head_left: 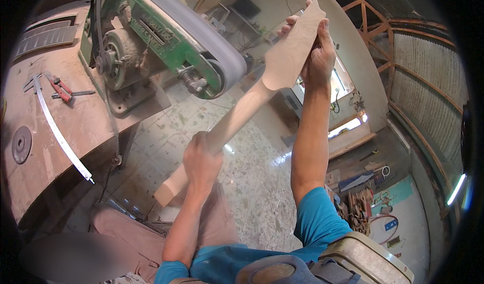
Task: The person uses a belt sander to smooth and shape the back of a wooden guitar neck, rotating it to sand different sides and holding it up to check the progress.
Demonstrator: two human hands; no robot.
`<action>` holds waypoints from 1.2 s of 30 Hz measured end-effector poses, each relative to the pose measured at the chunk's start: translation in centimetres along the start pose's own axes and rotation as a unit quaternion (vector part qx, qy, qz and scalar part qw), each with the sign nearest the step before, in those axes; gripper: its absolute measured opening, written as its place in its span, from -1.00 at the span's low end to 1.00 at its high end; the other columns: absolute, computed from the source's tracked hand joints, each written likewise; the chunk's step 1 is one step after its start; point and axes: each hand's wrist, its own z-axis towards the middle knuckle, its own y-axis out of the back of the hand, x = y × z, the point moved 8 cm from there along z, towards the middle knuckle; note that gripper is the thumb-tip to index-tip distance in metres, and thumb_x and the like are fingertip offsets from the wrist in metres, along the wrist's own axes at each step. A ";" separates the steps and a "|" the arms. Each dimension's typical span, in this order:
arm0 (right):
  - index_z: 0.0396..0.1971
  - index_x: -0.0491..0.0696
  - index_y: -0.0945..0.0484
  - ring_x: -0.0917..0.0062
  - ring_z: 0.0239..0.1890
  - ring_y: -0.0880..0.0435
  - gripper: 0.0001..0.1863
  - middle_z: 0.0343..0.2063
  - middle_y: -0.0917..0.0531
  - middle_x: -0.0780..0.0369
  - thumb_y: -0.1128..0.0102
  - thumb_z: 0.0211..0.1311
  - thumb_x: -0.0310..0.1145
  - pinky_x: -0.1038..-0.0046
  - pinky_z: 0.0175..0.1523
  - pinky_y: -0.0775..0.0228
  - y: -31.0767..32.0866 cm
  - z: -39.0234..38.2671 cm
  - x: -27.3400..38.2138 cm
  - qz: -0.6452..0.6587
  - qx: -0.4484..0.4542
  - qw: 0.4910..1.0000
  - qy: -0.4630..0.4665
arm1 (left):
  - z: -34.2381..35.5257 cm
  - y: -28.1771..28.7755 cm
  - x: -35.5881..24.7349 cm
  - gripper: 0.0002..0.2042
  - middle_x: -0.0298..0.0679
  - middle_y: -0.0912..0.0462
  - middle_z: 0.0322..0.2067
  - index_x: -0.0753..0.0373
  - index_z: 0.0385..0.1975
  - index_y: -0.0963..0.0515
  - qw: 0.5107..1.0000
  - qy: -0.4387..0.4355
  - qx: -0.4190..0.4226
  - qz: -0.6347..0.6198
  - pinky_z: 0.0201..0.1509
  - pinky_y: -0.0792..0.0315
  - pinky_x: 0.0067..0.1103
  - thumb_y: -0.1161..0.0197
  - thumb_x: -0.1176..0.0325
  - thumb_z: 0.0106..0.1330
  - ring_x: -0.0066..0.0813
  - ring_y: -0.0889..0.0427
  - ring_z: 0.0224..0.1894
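Note:
A pale wooden guitar neck slants from lower left to upper right in front of me, its broad flat head uppermost. My left hand is wrapped round the shaft near its lower end. Behind the head, my right hand grips it, with the thumb along the right edge and fingertips showing past the left edge. To the left is a green belt sander; its grey belt looks smeared by motion. The wood is apart from the belt's rounded end.
The sander stands on a dusty workbench. On the bench lie a long metal strip, red-handled pliers and a round disc. A cable hangs off its edge. Wood pieces are stacked at right over a speckled tile floor.

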 end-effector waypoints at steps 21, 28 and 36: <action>0.37 -0.21 -0.26 0.30 -0.13 -0.74 -0.37 -0.11 -0.64 -0.02 0.19 0.64 0.03 0.17 0.11 -0.65 -4.6 1.3 -0.4 -0.076 0.026 0.997 0.012 | 0.3 1.4 2.3 -0.63 0.02 -0.65 -0.27 0.30 -0.14 -0.54 0.998 0.020 0.011 -0.050 -0.15 -0.50 -0.18 -0.43 0.51 0.02 0.14 -0.65 -0.21; 0.06 -0.37 -0.43 0.26 -0.15 -0.75 -0.37 -0.14 -0.65 -0.05 0.13 0.62 0.04 0.18 0.03 -0.69 -5.2 1.0 -0.7 -0.140 -0.032 0.990 -0.005 | 0.4 1.2 2.8 -0.69 0.06 -0.69 -0.31 0.32 -0.18 -0.57 0.994 0.044 0.049 -0.088 -0.21 -0.54 -0.18 -0.40 0.49 0.05 0.18 -0.67 -0.25; 0.06 -0.38 -0.44 0.28 -0.19 -0.78 -0.39 -0.16 -0.67 -0.08 0.04 0.60 0.01 0.20 0.00 -0.74 -5.1 1.6 -0.6 -0.147 -0.065 0.987 -0.001 | 0.8 0.7 3.0 -0.73 0.09 -0.69 -0.35 0.32 -0.22 -0.58 0.988 0.052 0.073 -0.123 -0.22 -0.53 -0.18 -0.37 0.46 0.06 0.19 -0.67 -0.25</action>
